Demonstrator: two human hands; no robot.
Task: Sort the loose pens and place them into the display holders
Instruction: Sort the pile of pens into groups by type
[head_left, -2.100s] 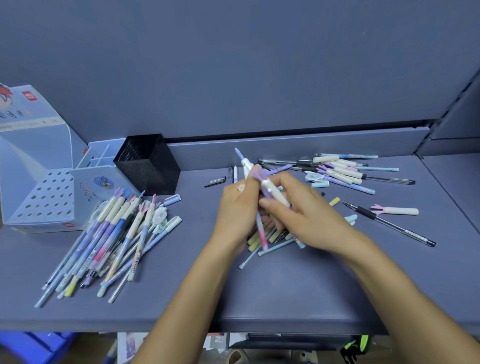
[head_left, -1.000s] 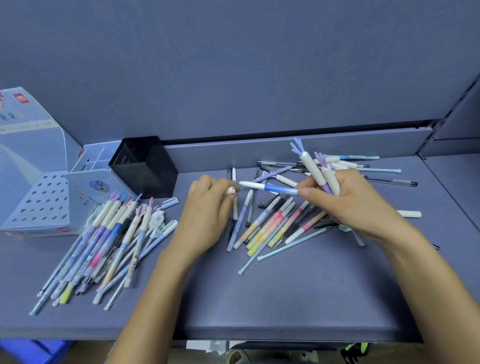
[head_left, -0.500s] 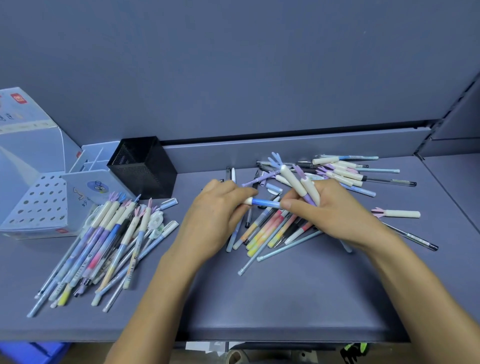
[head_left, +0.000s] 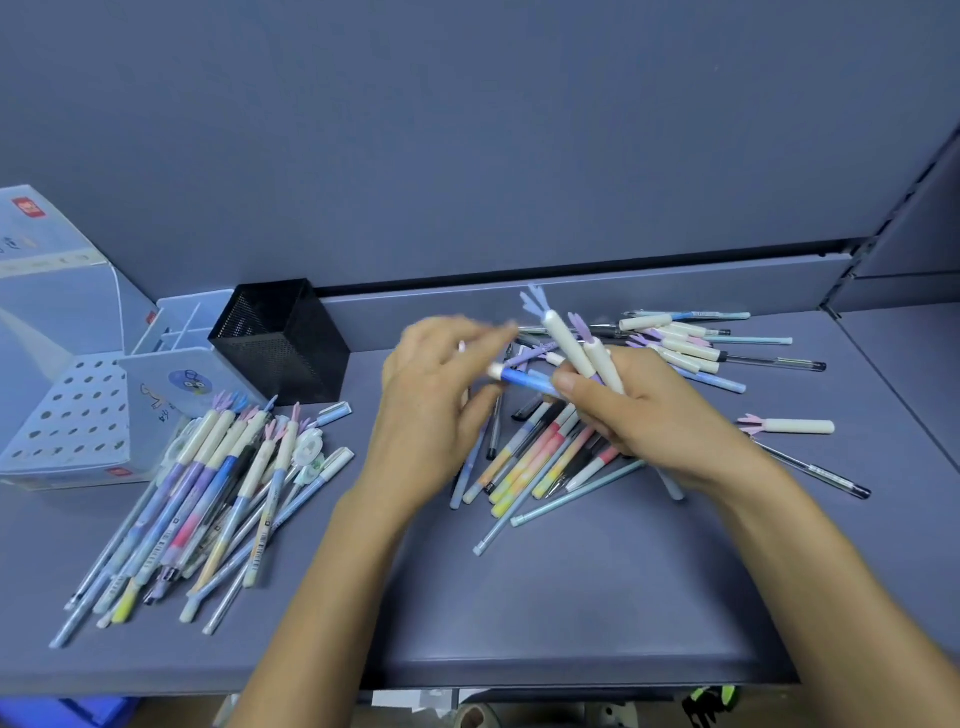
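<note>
1. Clamped in the curled fingers of the right hand (head_left: 660, 415): two cream pens (head_left: 571, 345), smooth matte cylinders with rounded ends. Each crowned with a flat, leaf-shaped tuft, one blue, one lilac. Angled up and to the left, above the middle heap.
2. Pinched under the same thumb: a blue pen (head_left: 524, 380), glossy barrel, white end pointing left, lying almost level.
3. Left hand (head_left: 431, 410) blurred, fingers loosely bent toward that white end, a small white speck beside them. Cannot tell whether gripping anything.
4. Beneath both hands, on the flat grey-blue shelf (head_left: 571, 597): a loose heap (head_left: 540, 457) of slim pens fanned outward, with pastel barrels banded orange, yellow and pink and a few translucent pale blue ones.
5. At the left: a second heap (head_left: 208, 493), laid roughly parallel, with cream caps, leafy tufts and purple-to-blue barrels.
6. At the back right: a cluster (head_left: 685, 348) of cream-capped pens and clear thin ones with dark ends. Apart from it, a lone cream pen (head_left: 789, 427) with a pink tuft.
7. At the back left: a square black mesh holder (head_left: 283, 343), wire-textured. Just beside it, a pale blue divided plastic holder (head_left: 176, 332) and a sloped perforated panel (head_left: 78, 415) dotted with round holes.
</note>
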